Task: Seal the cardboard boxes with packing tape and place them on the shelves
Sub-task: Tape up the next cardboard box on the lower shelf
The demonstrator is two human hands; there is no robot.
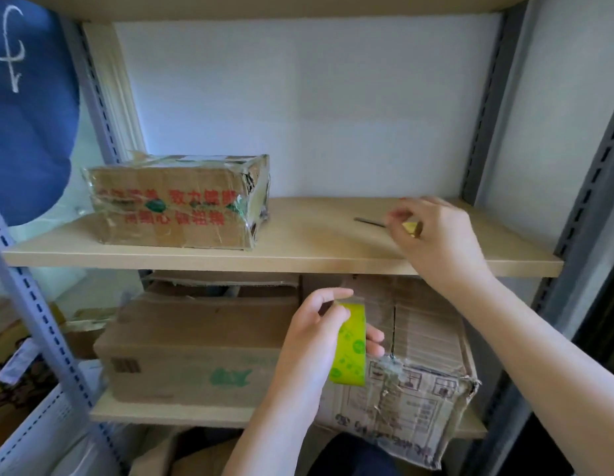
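Head view: left hand (312, 341) grips a green tape roll (348, 345) before the lower-shelf boxes (202, 352). Right hand (436, 235) pinches a yellow-handled cutter (384, 224) on the right of the middle shelf (298, 259). A taped box (175, 207) sits at its left.

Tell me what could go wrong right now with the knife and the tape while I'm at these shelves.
The right hand holds a yellow-handled knife with its blade out over the shelf board; reaching past it could mean a cut. The left hand grips the tape roll in mid-air, so it may drop. The torn box juts past the lower shelf's front edge and might tip off.
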